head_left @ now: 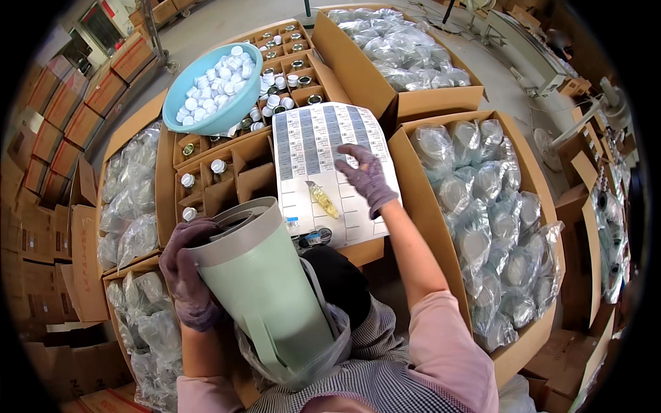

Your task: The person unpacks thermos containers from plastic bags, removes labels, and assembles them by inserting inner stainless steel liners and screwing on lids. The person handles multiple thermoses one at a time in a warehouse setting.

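While left hand (187, 279) grips tilted tumbler (275, 289) by its rim, likely to steady it, right hand (367, 180) is empty, fingers parted, over sheet (323, 141)'s right edge.

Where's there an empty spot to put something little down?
On the label sheet: a bare patch right of the yellow tool, below the right hand, and a smaller one between the tool and the sheet's left edge. It's crowded in the blue basin, heaped with white caps, and the carton right of the sheet, packed with plastic-wrapped things.
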{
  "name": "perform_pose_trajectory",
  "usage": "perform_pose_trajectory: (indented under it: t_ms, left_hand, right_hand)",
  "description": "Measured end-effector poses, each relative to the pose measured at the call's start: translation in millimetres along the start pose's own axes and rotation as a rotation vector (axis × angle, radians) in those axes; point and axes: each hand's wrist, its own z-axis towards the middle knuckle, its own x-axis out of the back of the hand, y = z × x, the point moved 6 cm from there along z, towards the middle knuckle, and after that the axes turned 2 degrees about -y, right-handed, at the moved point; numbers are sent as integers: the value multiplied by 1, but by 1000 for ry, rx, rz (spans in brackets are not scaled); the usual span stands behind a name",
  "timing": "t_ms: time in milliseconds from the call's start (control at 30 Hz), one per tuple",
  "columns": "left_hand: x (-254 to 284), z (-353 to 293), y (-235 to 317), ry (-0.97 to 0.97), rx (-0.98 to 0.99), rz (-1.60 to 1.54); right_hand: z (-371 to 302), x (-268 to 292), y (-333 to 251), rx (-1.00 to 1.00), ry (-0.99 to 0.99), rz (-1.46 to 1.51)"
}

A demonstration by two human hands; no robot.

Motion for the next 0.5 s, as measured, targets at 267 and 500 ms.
perform_pose_trajectory:
  t_ms: [267,500]
  left_hand:
    - [-13,74,-234,-95,564,-208]
    - [-85,100,-309,-236,933,493]
  right_hand:
    - [51,-74,23,319,-203,-343]
    - [58,-110,40,262,-308,-580]
